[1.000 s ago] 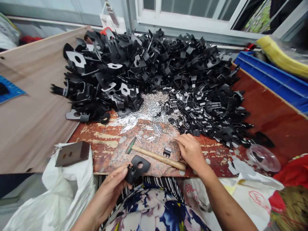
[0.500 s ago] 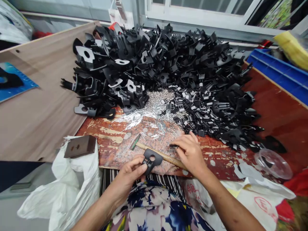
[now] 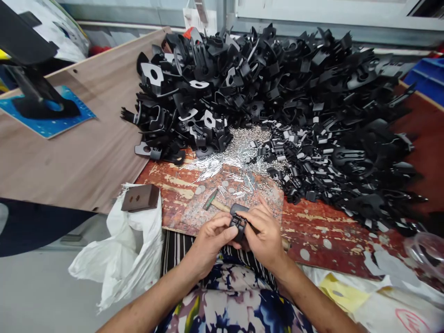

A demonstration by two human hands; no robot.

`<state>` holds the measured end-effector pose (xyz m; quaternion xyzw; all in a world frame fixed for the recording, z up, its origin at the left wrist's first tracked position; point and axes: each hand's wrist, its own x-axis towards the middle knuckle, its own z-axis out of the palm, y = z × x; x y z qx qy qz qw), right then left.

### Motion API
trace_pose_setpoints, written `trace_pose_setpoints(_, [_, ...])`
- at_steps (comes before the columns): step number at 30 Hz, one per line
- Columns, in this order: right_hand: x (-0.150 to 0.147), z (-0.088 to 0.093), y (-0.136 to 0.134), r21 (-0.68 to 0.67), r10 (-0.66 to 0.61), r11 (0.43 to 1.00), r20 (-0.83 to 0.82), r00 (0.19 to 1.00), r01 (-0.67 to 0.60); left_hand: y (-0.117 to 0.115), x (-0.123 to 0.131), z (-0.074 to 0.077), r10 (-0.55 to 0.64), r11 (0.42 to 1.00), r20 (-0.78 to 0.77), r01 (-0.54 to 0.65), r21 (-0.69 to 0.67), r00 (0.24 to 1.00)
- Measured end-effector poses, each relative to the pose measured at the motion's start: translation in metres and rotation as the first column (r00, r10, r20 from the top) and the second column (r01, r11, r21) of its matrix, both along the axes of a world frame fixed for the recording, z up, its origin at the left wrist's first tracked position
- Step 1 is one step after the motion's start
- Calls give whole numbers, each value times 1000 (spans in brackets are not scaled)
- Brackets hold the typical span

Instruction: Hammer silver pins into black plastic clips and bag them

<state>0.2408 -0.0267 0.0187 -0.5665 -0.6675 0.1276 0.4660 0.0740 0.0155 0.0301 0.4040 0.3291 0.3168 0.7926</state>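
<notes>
My left hand (image 3: 210, 240) and my right hand (image 3: 265, 233) meet at the near edge of the worn red table (image 3: 326, 231). Between their fingertips they pinch one black plastic clip part (image 3: 237, 221). A wooden-handled hammer (image 3: 215, 202) lies on the table just beyond, mostly hidden under my hands. Behind it lies a scatter of small silver pins (image 3: 239, 157). A big heap of black plastic clip parts (image 3: 277, 92) fills the back and right of the table.
A small brown metal block (image 3: 140, 197) rests on a white plastic bag (image 3: 128, 249) at the left. A bare wooden board (image 3: 62, 152) carries a black stand on a blue mat (image 3: 45, 111). A blue crate (image 3: 426, 78) sits far right, a clear plastic lid (image 3: 428, 252) near right.
My right hand came off the table with a small black piece and met the left hand, which brought its clip part in. Both hands now hold it together. The view shifted left.
</notes>
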Motion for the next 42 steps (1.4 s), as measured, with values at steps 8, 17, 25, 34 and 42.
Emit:
trace_pose_setpoints(8, [-8, 3, -12, -125, 138, 977, -253, 958, -174, 8, -8, -14, -11, 991, -74, 21, 134, 997])
trace_pose_setpoints(17, [97, -7, 26, -106, -187, 968, 295, 937, 226, 10, -19, -23, -49, 991, -183, 70, 112, 982])
trace_pose_setpoints(25, [109, -7, 27, -165, -99, 975, 288, 953, 151, 8, -20, -17, -105, 931, -321, 206, 301, 941])
trace_pose_setpoints(34, [37, 10, 0, -517, 10, 418, -819, 573, -747, 8, -6, 17, 119, 343, -652, 586, 735, 749])
trace_pose_setpoints(42, [16, -3, 11, -565, 33, 343, -791, 610, -751, -5, -21, 19, 146, 313, -734, 673, 671, 663])
